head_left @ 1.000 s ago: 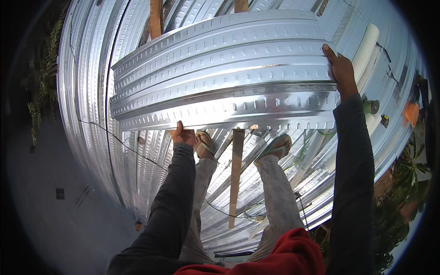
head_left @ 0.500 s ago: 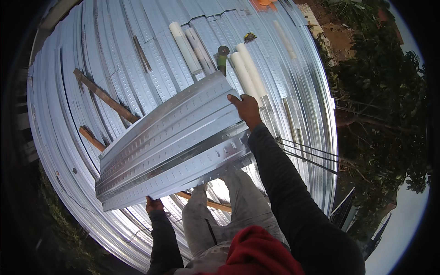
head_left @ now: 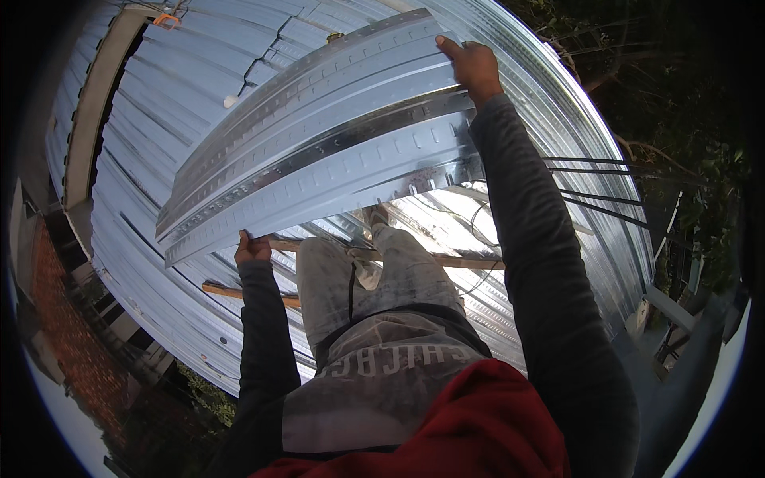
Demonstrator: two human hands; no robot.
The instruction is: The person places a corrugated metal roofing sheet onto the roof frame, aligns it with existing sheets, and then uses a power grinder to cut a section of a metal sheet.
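A short piece of ribbed, embossed metal decking sheet [head_left: 311,147] is held up in front of me, slanting up from left to right. My left hand [head_left: 253,249] is closed on its lower edge near the left end, thumb showing on the upper face. High on the right end, my right hand [head_left: 476,70] grips the sheet's edge, its thumb laid over the top face and its other fingers mostly hidden. The sheet covers much of the metal deck behind it. My legs and one foot show below the sheet's lower edge.
Ribbed metal deck [head_left: 167,119] spreads all around, with its curved-looking edge at lower left. A wooden strip [head_left: 470,261] crosses by my legs; another [head_left: 223,290] lies left. Dark rods [head_left: 598,199] stick out at right. A concrete beam [head_left: 89,119] and orange object [head_left: 166,21] are at far left.
My view has swung round, and the sheet now sits higher in it, both hands still gripping it. The pale tubes and angle grinder seen before no longer show; the concrete beam has come into view.
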